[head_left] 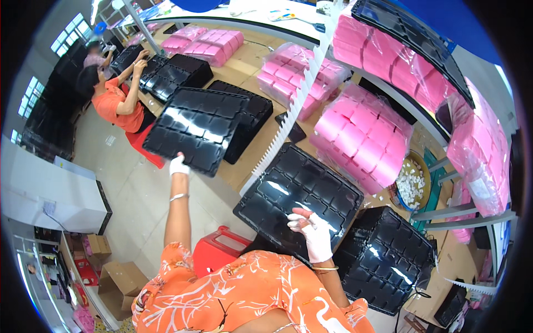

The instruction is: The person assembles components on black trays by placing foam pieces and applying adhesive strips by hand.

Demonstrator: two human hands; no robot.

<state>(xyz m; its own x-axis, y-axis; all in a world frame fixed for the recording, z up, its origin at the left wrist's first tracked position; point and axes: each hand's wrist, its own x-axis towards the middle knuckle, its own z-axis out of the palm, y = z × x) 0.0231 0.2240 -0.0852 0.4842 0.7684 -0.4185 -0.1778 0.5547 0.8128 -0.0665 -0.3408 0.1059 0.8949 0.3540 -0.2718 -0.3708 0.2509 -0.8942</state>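
Observation:
My left hand [179, 165], in a white glove, reaches out to the left and grips the near edge of a black plastic tray [191, 130] with moulded compartments. That tray is tilted and overlaps a stack of similar black trays [252, 119]. My right hand [310, 230] wears a white glove with some fingertips bare. Its fingers are apart and slightly bent over another black tray [288, 194] lying in front of me; whether they touch it I cannot tell. A further stack of black trays [383, 261] stands to the right.
Pink packs [361, 139] in clear film lie across the bench and on the shelf above. A white serrated strip [294, 122] hangs before the bench. A bowl [412, 183] holds small white pieces. Left, a person in orange [119, 102] handles black trays. A red stool [219, 247] stands beside me.

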